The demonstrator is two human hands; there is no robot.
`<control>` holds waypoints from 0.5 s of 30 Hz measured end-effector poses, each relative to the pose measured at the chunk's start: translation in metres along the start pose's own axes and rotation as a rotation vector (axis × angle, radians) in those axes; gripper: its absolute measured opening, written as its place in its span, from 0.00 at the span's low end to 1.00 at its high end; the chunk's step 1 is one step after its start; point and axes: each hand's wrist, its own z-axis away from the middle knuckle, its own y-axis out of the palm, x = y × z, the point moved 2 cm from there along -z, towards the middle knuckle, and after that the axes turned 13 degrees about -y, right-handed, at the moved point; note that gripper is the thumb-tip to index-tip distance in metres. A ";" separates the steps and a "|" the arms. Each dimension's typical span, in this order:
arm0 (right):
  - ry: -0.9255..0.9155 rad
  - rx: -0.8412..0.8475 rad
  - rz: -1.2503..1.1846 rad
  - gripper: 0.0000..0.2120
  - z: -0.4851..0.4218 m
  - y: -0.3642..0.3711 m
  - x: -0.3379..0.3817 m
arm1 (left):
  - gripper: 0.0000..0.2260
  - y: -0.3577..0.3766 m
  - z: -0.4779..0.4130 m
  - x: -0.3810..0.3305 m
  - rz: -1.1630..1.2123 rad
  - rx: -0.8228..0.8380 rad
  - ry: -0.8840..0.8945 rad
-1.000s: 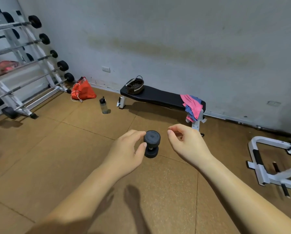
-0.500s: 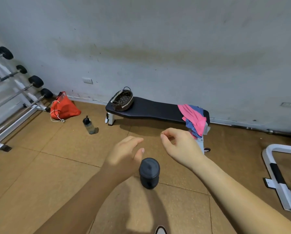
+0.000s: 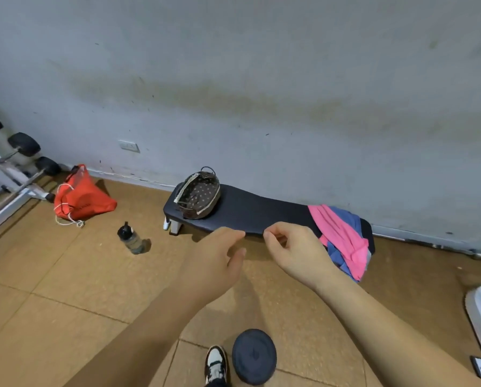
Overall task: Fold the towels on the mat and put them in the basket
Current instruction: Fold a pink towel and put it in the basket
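Up ahead, both hands hang mid-frame above the floor, holding nothing. The left hand (image 3: 211, 263) has a slack grip, fingers nearly straight and thumb out. The right hand (image 3: 298, 255) has its grip curled in, forefinger bent toward the thumb with nothing between them. Behind it, right of centre, pink and blue towels (image 3: 342, 236) lie heaped on the right end of the black worktop (image 3: 250, 210), spilling over its edge. The basket (image 3: 211, 205) sits on the worktop's left end, well apart from them. A red bag (image 3: 80, 198) and a bottle (image 3: 132, 238) lie at the left. A dumbbell (image 3: 254, 356) stands beside a shoe (image 3: 215, 361) at bottom centre.
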 end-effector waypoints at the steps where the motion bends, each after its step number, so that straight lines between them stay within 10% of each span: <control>1: 0.021 -0.006 -0.001 0.10 -0.019 0.000 -0.006 | 0.16 -0.002 -0.024 0.002 0.002 0.009 0.006; 15: 0.183 -0.156 -0.034 0.11 -0.201 -0.066 -0.164 | 0.17 0.064 -0.307 -0.053 -0.048 0.207 0.152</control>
